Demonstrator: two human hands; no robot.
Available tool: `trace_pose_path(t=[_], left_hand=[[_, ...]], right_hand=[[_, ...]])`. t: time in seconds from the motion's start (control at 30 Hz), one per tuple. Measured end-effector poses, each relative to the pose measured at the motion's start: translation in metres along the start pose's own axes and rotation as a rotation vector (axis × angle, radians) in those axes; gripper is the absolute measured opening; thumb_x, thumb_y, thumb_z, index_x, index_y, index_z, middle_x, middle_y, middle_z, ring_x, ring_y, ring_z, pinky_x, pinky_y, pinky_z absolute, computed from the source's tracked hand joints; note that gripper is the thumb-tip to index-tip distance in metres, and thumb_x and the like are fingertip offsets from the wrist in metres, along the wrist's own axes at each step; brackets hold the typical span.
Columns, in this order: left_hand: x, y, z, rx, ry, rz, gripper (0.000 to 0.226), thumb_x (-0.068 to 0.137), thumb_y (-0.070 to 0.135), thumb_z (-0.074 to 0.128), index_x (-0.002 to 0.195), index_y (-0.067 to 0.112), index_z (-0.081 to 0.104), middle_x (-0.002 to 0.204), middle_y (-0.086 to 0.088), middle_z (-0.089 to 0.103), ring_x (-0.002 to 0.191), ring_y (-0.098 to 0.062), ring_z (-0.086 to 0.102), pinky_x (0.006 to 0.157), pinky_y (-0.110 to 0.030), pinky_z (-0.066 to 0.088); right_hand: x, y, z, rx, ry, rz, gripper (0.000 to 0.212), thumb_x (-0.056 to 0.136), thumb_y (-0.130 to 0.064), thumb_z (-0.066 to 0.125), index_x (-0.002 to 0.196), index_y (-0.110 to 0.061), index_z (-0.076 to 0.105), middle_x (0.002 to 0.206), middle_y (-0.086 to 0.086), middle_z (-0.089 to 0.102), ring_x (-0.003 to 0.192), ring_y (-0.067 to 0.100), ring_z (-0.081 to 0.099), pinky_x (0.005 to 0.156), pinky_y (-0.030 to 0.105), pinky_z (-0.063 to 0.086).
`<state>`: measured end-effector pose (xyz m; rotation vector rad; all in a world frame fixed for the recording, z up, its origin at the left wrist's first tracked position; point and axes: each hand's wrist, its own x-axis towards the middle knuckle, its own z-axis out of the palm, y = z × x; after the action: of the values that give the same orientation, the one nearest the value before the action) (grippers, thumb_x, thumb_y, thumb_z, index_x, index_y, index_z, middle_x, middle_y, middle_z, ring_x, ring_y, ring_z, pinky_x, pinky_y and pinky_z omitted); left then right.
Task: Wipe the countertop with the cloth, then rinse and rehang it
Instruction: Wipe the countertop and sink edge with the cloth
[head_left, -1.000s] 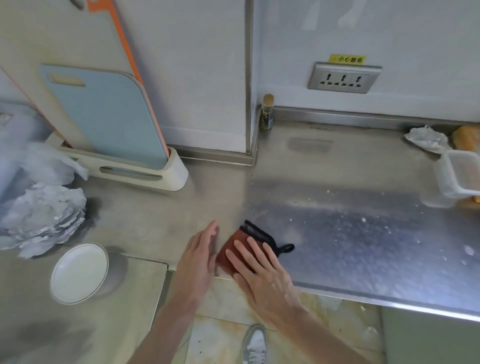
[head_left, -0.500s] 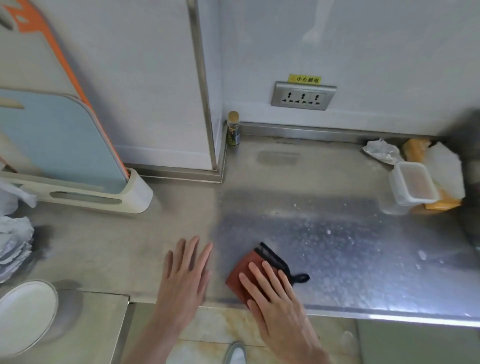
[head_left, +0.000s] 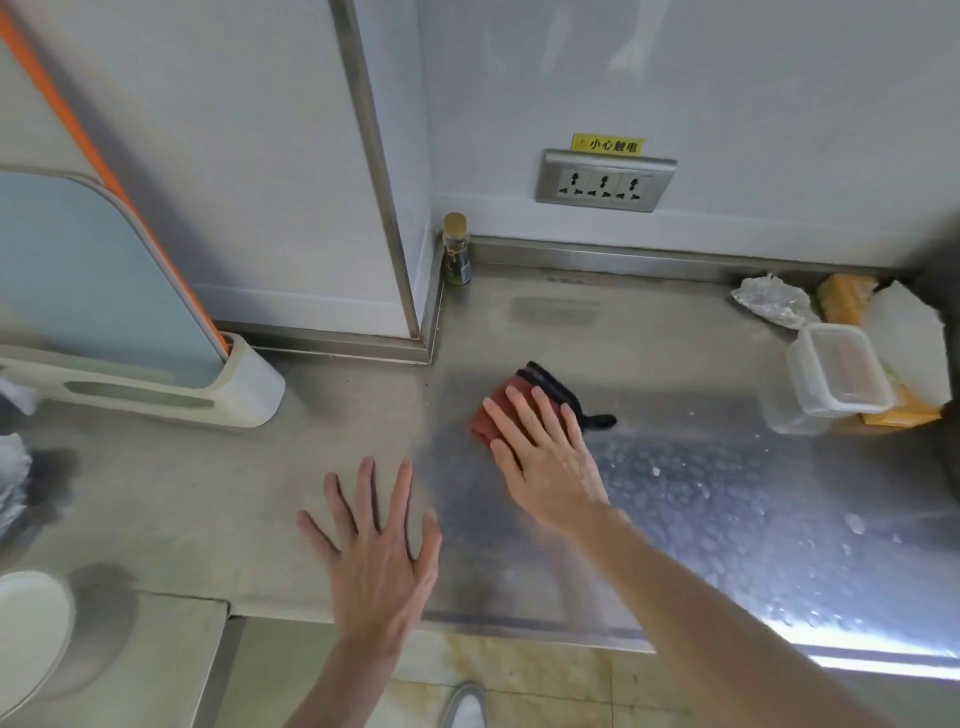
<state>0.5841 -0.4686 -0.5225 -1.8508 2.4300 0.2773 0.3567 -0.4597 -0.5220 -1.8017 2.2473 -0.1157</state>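
Lower centre of frame: the left hand (head_left: 376, 558) lies flat on the steel countertop (head_left: 519, 332), fingers spread, holding nothing; it appears to serve as a brace near the front edge.

Centre of frame, farther in: the right hand (head_left: 540, 452) presses palm-down on the red cloth (head_left: 491, 415), fingers extended and slightly apart, not pinching. The cloth lies under the fingertips and forward of the palm; its black edge and loop show beyond the fingers, toward the upper right.

Right of the cloth the surface carries many water droplets (head_left: 727, 499); left of it the metal looks dull and dry. Judgement: wiping is in progress, rinsing and rehanging not yet begun. Recommended: keep even flat pressure, overlap passes across the droplet area, and stop short of the plastic container (head_left: 836, 374) at right.

Far corner: a small bottle (head_left: 457, 249) stands against the wall.
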Motion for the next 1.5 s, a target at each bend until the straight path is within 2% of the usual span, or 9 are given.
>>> trace_pose_path(t=[0.13, 0.27, 0.47, 0.6, 0.77, 0.9, 1.1, 1.2, 1.5], left_hand=[[-0.001, -0.001, 0.001, 0.009, 0.018, -0.009, 0.067, 0.095, 0.062, 0.038, 0.157, 0.042, 0.024, 0.166, -0.002, 0.02, 0.152, -0.043, 0.01, 0.115, -0.07, 0.008], [-0.001, 0.001, -0.002, 0.001, 0.021, -0.014, 0.065, 0.093, 0.06, 0.04, 0.155, 0.041, 0.03, 0.163, -0.004, 0.024, 0.15, -0.045, 0.014, 0.114, -0.071, 0.011], [0.011, -0.001, -0.022, 0.022, -0.048, 0.099, 0.077, 0.08, 0.077, 0.042, 0.149, 0.042, 0.039, 0.159, -0.001, 0.031, 0.14, -0.049, 0.027, 0.101, -0.069, 0.033], [0.009, 0.014, -0.034, 0.013, -0.258, 0.17, 0.112, 0.059, 0.1, 0.038, 0.155, 0.053, 0.005, 0.169, 0.006, -0.001, 0.149, -0.048, 0.005, 0.106, -0.073, 0.026], [0.009, 0.035, -0.027, 0.029, -0.39, 0.163, 0.133, 0.049, 0.096, 0.056, 0.148, 0.056, -0.025, 0.163, 0.003, -0.034, 0.147, -0.053, -0.015, 0.106, -0.08, 0.019], [0.01, 0.033, -0.022, 0.018, -0.378, 0.15, 0.133, 0.049, 0.095, 0.057, 0.143, 0.06, -0.029, 0.162, 0.005, -0.035, 0.148, -0.051, -0.017, 0.106, -0.078, 0.02], [0.013, 0.036, -0.022, 0.01, -0.378, 0.135, 0.133, 0.047, 0.093, 0.061, 0.144, 0.062, -0.026, 0.162, 0.007, -0.034, 0.148, -0.05, -0.018, 0.105, -0.079, 0.02], [0.015, 0.039, -0.027, -0.023, -0.401, 0.131, 0.133, 0.05, 0.09, 0.065, 0.147, 0.061, -0.021, 0.163, 0.005, -0.033, 0.148, -0.052, -0.018, 0.104, -0.082, 0.016], [0.014, 0.041, -0.033, -0.035, -0.427, 0.121, 0.136, 0.046, 0.088, 0.069, 0.149, 0.061, -0.015, 0.165, 0.006, -0.029, 0.148, -0.053, -0.016, 0.102, -0.085, 0.014]], right_hand=[[0.028, 0.06, -0.02, -0.051, -0.044, 0.096, 0.066, 0.101, -0.056, 0.004, 0.165, -0.043, 0.01, 0.175, -0.006, 0.009, 0.162, 0.024, 0.004, 0.129, 0.049, 0.007], [0.025, 0.103, -0.034, -0.031, -0.078, 0.248, 0.058, 0.109, -0.05, 0.012, 0.165, -0.04, 0.003, 0.176, -0.005, 0.0, 0.162, 0.025, -0.002, 0.13, 0.05, 0.003], [-0.007, 0.063, -0.016, -0.043, -0.035, 0.076, 0.061, 0.105, -0.046, 0.018, 0.164, -0.033, 0.024, 0.172, 0.005, 0.025, 0.159, 0.035, 0.02, 0.125, 0.055, 0.018], [-0.062, 0.032, -0.002, -0.018, -0.04, -0.091, 0.055, 0.109, -0.04, 0.026, 0.164, -0.034, 0.025, 0.171, 0.001, 0.028, 0.159, 0.032, 0.019, 0.127, 0.054, 0.018], [-0.1, 0.045, -0.002, -0.064, -0.051, -0.262, 0.05, 0.113, -0.047, 0.025, 0.163, -0.044, 0.023, 0.171, -0.008, 0.027, 0.161, 0.023, 0.017, 0.13, 0.049, 0.014], [-0.045, 0.086, -0.012, -0.07, 0.03, -0.059, 0.051, 0.109, -0.051, 0.026, 0.16, -0.046, 0.028, 0.169, -0.007, 0.033, 0.159, 0.024, 0.024, 0.127, 0.05, 0.021], [0.006, 0.173, -0.049, -0.067, -0.037, 0.268, 0.058, 0.106, -0.055, 0.01, 0.163, -0.047, 0.007, 0.175, -0.007, 0.009, 0.162, 0.024, 0.004, 0.129, 0.048, 0.007], [-0.009, 0.151, -0.038, -0.011, -0.016, 0.291, 0.055, 0.111, -0.045, 0.019, 0.165, -0.041, 0.009, 0.175, -0.001, 0.011, 0.161, 0.031, 0.008, 0.128, 0.052, 0.008], [-0.154, 0.035, 0.006, 0.024, -0.019, -0.091, 0.05, 0.113, -0.043, 0.027, 0.162, -0.042, 0.027, 0.171, -0.007, 0.029, 0.16, 0.024, 0.021, 0.128, 0.048, 0.012]])
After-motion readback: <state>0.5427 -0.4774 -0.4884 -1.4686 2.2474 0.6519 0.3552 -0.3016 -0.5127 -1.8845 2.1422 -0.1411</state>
